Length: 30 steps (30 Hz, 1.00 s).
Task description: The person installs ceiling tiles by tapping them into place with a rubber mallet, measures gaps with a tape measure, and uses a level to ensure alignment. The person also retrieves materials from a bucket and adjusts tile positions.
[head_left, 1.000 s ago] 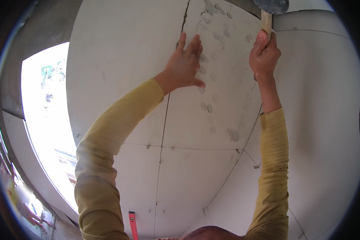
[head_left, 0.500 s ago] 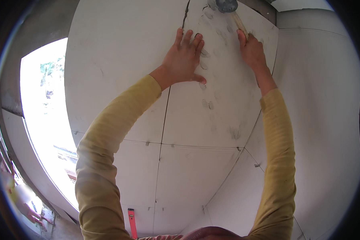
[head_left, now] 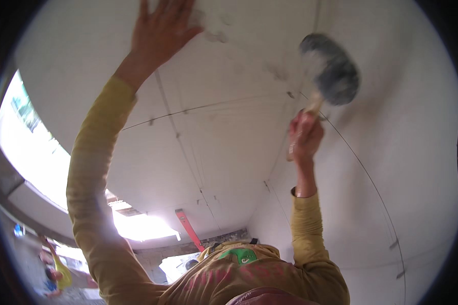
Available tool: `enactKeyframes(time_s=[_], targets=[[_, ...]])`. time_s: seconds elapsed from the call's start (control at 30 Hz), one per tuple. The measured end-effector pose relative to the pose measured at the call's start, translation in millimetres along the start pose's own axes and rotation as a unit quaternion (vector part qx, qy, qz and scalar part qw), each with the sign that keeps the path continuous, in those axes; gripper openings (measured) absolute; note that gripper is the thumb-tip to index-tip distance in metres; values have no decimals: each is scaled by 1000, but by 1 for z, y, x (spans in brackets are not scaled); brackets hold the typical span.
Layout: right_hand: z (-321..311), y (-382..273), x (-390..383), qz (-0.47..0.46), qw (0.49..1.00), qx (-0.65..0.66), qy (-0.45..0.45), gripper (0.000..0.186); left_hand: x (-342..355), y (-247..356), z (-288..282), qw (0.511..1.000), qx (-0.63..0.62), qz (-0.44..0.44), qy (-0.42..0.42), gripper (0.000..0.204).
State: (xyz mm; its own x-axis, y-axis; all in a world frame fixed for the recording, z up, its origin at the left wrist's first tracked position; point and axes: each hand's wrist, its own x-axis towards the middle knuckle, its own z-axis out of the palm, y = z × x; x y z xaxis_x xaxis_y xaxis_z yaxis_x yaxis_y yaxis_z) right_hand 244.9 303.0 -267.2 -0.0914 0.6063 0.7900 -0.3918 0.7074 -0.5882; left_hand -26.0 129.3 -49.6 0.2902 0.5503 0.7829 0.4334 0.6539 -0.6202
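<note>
My right hand [head_left: 305,136] is wrapped round the pale wooden handle of a rubber mallet. The dark grey head of the mallet [head_left: 337,73] is blurred by motion and stands above the fist, in front of the corner joint. At the upper left my left hand [head_left: 160,33] lies flat with spread fingers against a large white wall tile [head_left: 244,61]; the picture's top edge cuts off its fingertips. Grey smudges mark the tile near my thumb. Thin dark joints and small clips run between the tiles.
A red spirit level [head_left: 190,230] leans low against the tiled wall. Another tiled wall [head_left: 387,152] meets it on the right. A bright opening [head_left: 33,137] lies at the left. Far down left, a person in a yellow top [head_left: 63,274] is bent over.
The view has shifted, so the tile joints and spirit level appear elsewhere. The mallet has swung away from the upper tile toward the right-hand corner. My left hand still lies on the tile.
</note>
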Motion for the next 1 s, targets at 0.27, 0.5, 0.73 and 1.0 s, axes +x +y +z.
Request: enactKeyframes(time_s=[0.27,0.5,0.73,1.0], targets=[[-100,106,-278,260,944,-195,-54,57,-77,169,20,966,-187,167,-54,56],[-142,103,-334,301,917,-253,-71,45,-72,238,24,940,-231,245,-58,47],[-154,113,-344,324,915,-220,-97,45,-77,245,13,939,-180,259,-138,61],[-136,129,-322,241,937,-196,-158,52,-74,241,2,932,-156,275,-176,72]])
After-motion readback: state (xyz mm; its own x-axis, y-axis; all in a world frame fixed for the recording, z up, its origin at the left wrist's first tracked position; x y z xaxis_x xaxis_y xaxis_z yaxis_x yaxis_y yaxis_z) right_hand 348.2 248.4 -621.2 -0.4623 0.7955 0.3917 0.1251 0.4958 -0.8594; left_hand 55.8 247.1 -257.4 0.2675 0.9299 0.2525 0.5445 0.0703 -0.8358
